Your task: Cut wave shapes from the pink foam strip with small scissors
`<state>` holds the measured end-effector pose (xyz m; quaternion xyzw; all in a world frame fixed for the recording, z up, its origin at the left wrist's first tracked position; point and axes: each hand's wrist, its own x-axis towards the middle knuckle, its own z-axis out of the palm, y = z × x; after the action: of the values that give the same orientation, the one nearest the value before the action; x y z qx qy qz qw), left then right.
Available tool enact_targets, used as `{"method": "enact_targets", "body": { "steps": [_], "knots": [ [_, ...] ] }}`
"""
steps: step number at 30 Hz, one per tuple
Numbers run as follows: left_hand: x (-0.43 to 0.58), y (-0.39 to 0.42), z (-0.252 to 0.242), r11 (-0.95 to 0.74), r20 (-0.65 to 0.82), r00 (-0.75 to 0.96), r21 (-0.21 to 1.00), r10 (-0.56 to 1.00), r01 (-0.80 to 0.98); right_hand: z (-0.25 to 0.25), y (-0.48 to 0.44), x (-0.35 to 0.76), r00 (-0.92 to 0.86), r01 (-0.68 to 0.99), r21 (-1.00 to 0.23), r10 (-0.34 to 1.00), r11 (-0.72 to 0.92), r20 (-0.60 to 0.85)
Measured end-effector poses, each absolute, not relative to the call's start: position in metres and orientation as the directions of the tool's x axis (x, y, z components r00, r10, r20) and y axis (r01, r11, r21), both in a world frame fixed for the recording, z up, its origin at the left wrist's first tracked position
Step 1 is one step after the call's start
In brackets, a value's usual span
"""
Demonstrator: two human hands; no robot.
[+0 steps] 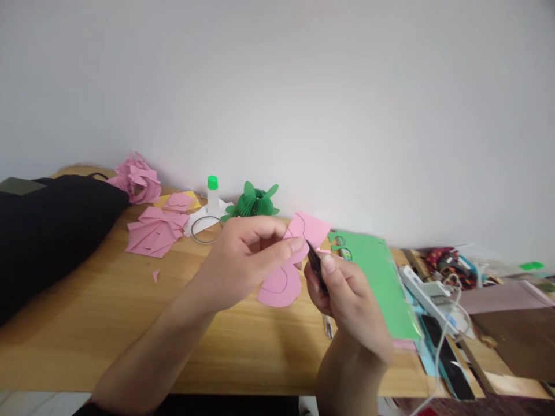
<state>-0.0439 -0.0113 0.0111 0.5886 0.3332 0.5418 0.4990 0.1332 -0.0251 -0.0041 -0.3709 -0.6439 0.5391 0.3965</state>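
Observation:
Between thumb and fingers, my left hand [245,260] pinches a sheet of pink paper [281,286] above the table. Curved lines are drawn on the paper, and its lower edge is cut round. My right hand [347,292] is closed on a small dark pair of scissors [318,266], their tip at the paper's right side. The scissors' handles are mostly hidden by my fingers. Behind the hands sits a green folded-paper piece [255,202] with leaf-like flaps.
Pink paper pieces [156,231], a crumpled pink pile [136,178], a glue stick [213,195] and a ring [207,229] lie at the back left. A black bag [56,231] fills the left. Rightward are green sheets [381,283], a power strip [427,297] and a phone [446,355].

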Motion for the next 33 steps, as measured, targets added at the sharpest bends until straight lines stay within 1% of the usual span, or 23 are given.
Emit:
{"method": "enact_targets", "body": {
  "steps": [6, 11, 15, 19, 28, 33],
  "knots": [
    [-0.0445, -0.012, 0.0097, -0.309, 0.317, 0.188, 0.948, 0.93, -0.07, -0.0049, -0.0235, 0.1333, -0.41, 0.04, -0.991, 0.906, 0.129, 0.102],
    [-0.0435, -0.0119, 0.0081, -0.325, 0.316, 0.198, 0.945, 0.928, 0.016, -0.0074, -0.0227, 0.1324, -0.407, -0.025, -0.995, 0.908, 0.101, 0.103],
    [-0.0425, -0.0111, 0.0078, -0.352, 0.341, 0.203, 0.936, 0.918, 0.018, -0.01, -0.023, 0.1335, -0.409, -0.042, -0.997, 0.91, 0.059, 0.071],
    [-0.0421, -0.0112, 0.0069, -0.342, 0.331, 0.199, 0.939, 0.922, 0.023, -0.0101, -0.0234, 0.1341, -0.411, -0.042, -0.997, 0.908, 0.067, 0.078],
    [-0.0419, -0.0127, 0.0096, -0.325, 0.316, 0.188, 0.946, 0.93, 0.015, -0.0073, -0.023, 0.1323, -0.389, 0.011, -0.995, 0.917, 0.102, 0.09],
    [-0.0406, -0.0127, 0.0103, -0.321, 0.315, 0.176, 0.947, 0.932, 0.004, -0.0076, -0.0235, 0.1316, -0.369, 0.05, -0.994, 0.927, 0.096, 0.071]
  ]
}}
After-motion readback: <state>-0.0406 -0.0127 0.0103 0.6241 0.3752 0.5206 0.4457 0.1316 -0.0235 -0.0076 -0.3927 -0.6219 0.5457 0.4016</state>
